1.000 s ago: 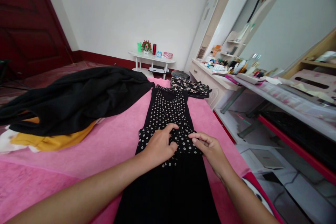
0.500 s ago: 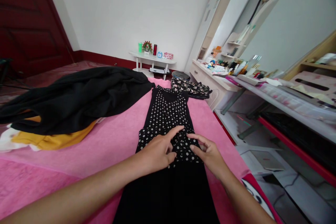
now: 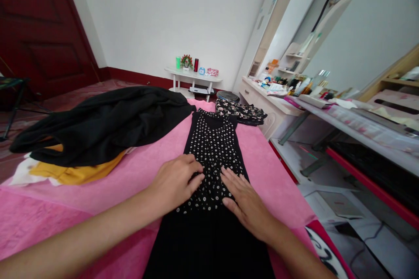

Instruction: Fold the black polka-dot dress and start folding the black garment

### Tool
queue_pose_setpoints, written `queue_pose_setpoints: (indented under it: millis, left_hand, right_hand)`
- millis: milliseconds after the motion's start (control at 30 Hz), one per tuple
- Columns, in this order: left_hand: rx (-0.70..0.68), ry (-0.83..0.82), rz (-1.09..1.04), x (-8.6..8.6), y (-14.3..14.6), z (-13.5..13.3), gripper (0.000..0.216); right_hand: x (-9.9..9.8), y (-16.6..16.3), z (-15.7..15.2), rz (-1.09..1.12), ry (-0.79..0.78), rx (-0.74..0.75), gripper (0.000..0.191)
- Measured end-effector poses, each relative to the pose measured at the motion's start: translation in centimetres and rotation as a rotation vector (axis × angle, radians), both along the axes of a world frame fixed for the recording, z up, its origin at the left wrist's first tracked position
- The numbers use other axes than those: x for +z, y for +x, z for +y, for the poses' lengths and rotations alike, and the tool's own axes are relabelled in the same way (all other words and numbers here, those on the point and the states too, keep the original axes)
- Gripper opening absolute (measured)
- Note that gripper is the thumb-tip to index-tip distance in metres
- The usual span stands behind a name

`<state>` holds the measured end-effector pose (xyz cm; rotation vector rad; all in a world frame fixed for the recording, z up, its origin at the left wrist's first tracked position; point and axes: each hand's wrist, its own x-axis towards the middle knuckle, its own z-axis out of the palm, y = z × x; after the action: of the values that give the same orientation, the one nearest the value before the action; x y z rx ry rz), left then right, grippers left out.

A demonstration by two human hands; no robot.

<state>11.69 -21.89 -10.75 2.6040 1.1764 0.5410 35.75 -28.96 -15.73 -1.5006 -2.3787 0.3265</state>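
A black dress (image 3: 216, 148) with a white-dotted bodice and a plain black lower part lies stretched out on the pink bedspread (image 3: 262, 157). My left hand (image 3: 178, 181) is at the left side of the dotted part, its fingers bent, with a gap between thumb and fingertips. My right hand (image 3: 247, 202) lies flat on the right side of the dotted part, fingers stretched out and thumb apart. Neither hand holds anything that I can see.
To the left lies a heap with a black garment (image 3: 108, 122) over a yellow one (image 3: 78, 173). Folded floral clothing (image 3: 242, 110) sits beyond the dress, at the right. A cluttered dressing table (image 3: 271, 98) and a desk (image 3: 360, 126) line the right side.
My left hand has drawn back to the left from the middle of the dress, and its pointing finger is now bent. My right hand has flattened onto the dotted cloth.
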Motion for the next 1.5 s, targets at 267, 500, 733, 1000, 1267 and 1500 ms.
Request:
queue_pose_setpoints:
  millis: [267,500,733,1000,1267,1500]
  left_hand:
    - [-0.089,-0.094,-0.075,-4.9,-2.8,4.8,0.047]
    - [-0.326,-0.032,-0.309,-5.1,0.8,4.3,0.023]
    - [-0.188,-0.131,-0.409,-6.6,1.9,6.2,0.057]
    - [-0.348,0.03,-0.148,-4.0,-0.7,1.9,0.051]
    - [-0.33,-0.03,-0.035,-3.9,-1.9,0.3,0.04]
    - [-0.129,0.032,-0.206,-3.8,1.1,2.3,0.041]
  right_hand:
    - [-0.5,0.9,1.8,0.157,0.119,-0.161,0.036]
    - [0.2,1.2,0.2,0.182,0.135,-0.118,0.033]
    - [1.9,0.0,-0.6,0.227,0.156,-0.11,0.03]
    - [1.9,-2.5,0.0,0.016,0.008,0.129,0.062]
    - [1.7,-1.3,0.7,0.42,0.171,-0.151,0.03]
    - [-0.2,-1.7,3.1,0.456,0.225,-0.187,0.029]
